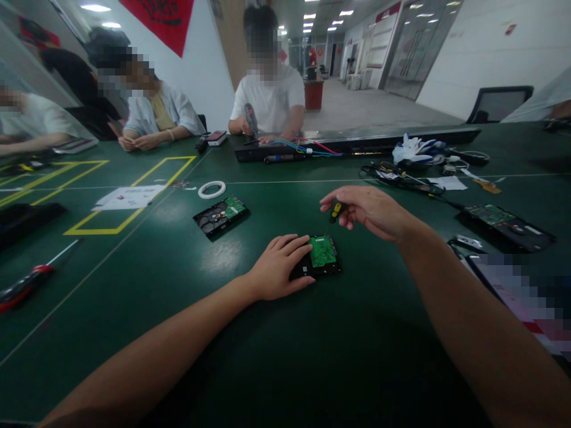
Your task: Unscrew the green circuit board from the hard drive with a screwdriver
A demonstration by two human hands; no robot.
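Observation:
A hard drive (325,252) lies flat on the green table, its green circuit board facing up. My left hand (282,266) rests over its left part, fingers and thumb gripping the casing. Above the drive's far right corner, my right hand (368,211) holds a small screwdriver (338,209) with a yellow and black handle. The thin shaft points down, its tip near the board's far edge; whether it touches a screw is too small to tell.
Another hard drive (222,215) lies beyond my left hand, near a white tape roll (212,189). A third drive (504,226) is at right. A red-black screwdriver (31,282) lies far left. Cables and white gloves (417,150) lie behind. Across the table, a person (267,95) holds a power driver.

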